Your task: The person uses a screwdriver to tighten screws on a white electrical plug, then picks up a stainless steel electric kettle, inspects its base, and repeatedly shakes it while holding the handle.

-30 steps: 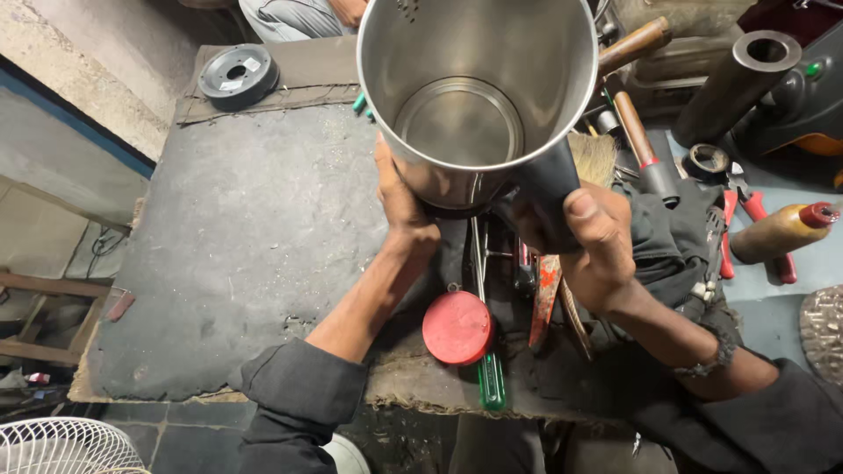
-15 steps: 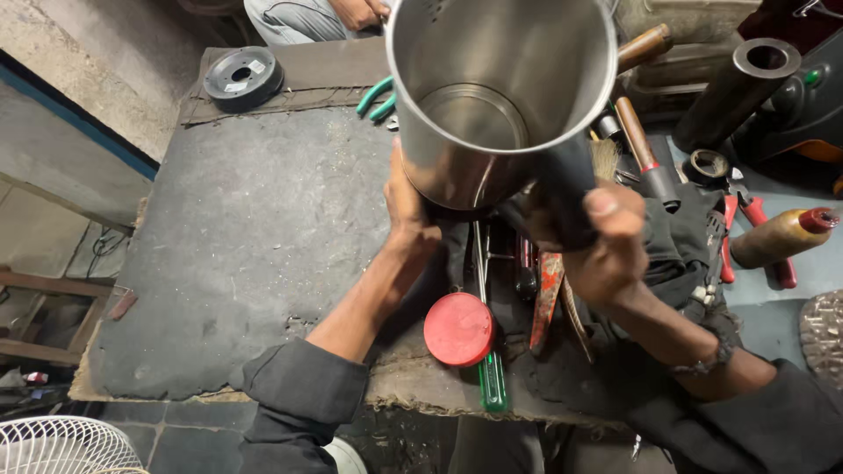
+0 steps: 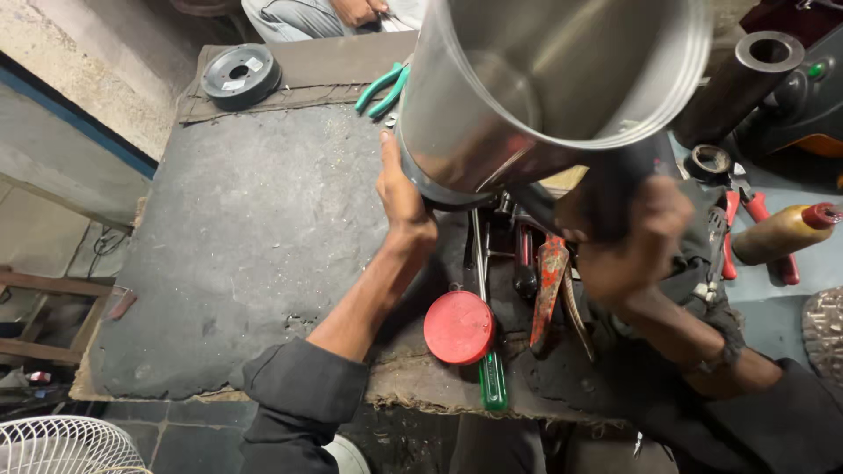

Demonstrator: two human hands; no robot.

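Since the earlier frames, the steel vessel (image 3: 527, 96) has risen toward the camera and tilted; its open mouth now points to the upper right and fills the top of the view.

Left hand (image 3: 399, 189): fingers extended and only slightly curved, pressed flat against the lower left wall of the steel vessel beside its dark base ring. This is a supporting contact, not a closed grasp.

Right hand (image 3: 628, 241): fingers curled tightly around the black handle (image 3: 628, 171) on the lower right side of the steel vessel. The image is blurred here, so individual fingertips cannot be resolved.

Directly below the steel vessel lie a red round lid (image 3: 458, 327), a green-handled screwdriver (image 3: 492, 373) touching the lid's right edge, and a red-handled tool (image 3: 549, 281) just to its right, all on the dark mat (image 3: 255, 237). Teal-handled pliers (image 3: 384, 88) lie at the vessel's upper left. A black disc (image 3: 240, 75) sits farther left, well apart. A dark tube (image 3: 733, 83) stands to the vessel's right.
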